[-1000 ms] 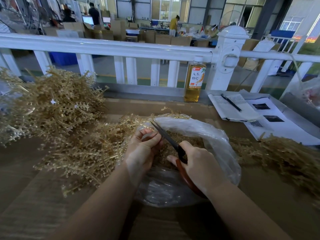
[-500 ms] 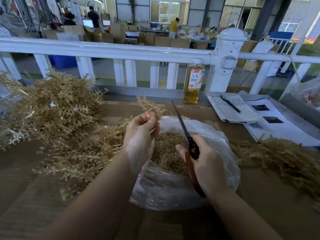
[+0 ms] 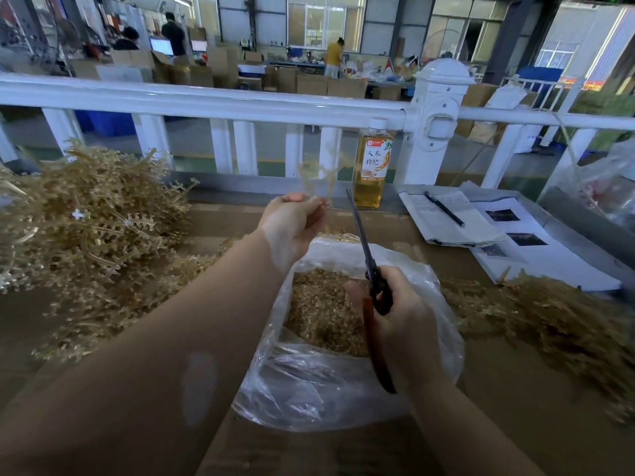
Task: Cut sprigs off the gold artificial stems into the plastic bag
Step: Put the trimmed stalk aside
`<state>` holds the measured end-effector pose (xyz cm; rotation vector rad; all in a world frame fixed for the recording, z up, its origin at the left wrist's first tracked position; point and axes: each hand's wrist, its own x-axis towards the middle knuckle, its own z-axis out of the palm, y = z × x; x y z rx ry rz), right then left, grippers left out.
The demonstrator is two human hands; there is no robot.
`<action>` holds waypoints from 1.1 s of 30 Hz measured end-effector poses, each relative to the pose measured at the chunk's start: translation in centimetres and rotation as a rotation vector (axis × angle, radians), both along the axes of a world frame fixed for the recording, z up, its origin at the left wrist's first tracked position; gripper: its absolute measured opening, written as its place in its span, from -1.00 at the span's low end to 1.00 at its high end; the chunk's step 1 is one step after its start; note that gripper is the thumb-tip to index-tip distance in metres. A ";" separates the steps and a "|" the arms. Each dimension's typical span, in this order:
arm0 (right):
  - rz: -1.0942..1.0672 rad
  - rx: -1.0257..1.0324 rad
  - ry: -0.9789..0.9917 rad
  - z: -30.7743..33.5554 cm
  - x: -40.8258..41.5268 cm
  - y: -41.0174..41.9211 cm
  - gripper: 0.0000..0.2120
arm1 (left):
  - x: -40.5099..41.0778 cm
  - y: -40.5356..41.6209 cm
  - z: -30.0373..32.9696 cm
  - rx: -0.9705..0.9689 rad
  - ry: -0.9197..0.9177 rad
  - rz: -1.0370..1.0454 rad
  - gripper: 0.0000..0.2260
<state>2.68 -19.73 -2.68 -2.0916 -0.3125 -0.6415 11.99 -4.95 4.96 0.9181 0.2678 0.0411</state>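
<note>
My left hand (image 3: 292,225) is raised above the far rim of the plastic bag, pinching a blurred gold stem (image 3: 319,176) that sticks upward. My right hand (image 3: 402,314) holds scissors (image 3: 369,266) with dark blades and a reddish-brown handle; the blades are together and point up and away. The clear plastic bag (image 3: 309,383) lies open on the table below both hands, holding a heap of cut gold sprigs (image 3: 323,310). A big pile of gold stems (image 3: 89,228) lies to the left.
Another heap of gold stems (image 3: 549,321) lies at the right. A tea bottle (image 3: 372,166) stands at the white railing (image 3: 206,101). An open notebook with a pen (image 3: 445,209) and printed sheets (image 3: 536,252) lie at the back right. People work far behind.
My left hand has risen from the bag's mouth up and away, lifting a gold stem clear. The scissors have swung from lying across the bag toward upright, blades closed.
</note>
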 end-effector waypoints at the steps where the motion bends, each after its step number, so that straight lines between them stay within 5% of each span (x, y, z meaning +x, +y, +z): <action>1: -0.008 -0.012 -0.017 0.0 0.0 0.0 -0.72 | 0.2 -0.1 -0.5 -0.004 0.044 -0.004 -0.83; 4: -0.017 -0.027 -0.023 -0.1 0.1 0.0 -0.73 | 0.4 -0.6 -1.9 0.092 0.166 -0.036 -0.93; 10: 0.004 -0.044 0.117 0.0 0.2 -0.1 -0.76 | -0.1 -2.0 -4.2 0.423 0.253 -0.117 -0.82; 15: 0.009 -0.202 0.253 -0.3 0.4 0.0 -0.84 | -1.7 -1.6 -4.4 0.606 0.134 -0.236 -0.82; 20: -0.050 -0.311 0.274 -0.3 0.2 0.8 -0.74 | -3.8 -1.3 -4.9 0.676 0.014 -0.132 -0.75; 25: -0.066 -0.361 0.282 -0.6 0.2 0.9 -0.66 | -5.2 1.6 -4.8 1.222 -0.126 0.229 -0.84; 28: -0.060 -0.374 0.306 -0.7 0.2 1.0 -0.63 | -4.8 4.6 -5.0 1.678 -0.045 0.284 -0.68; 33: -0.062 -0.370 0.319 -0.9 0.4 1.1 -0.65 | -4.7 6.2 -5.9 1.780 0.165 0.170 -0.76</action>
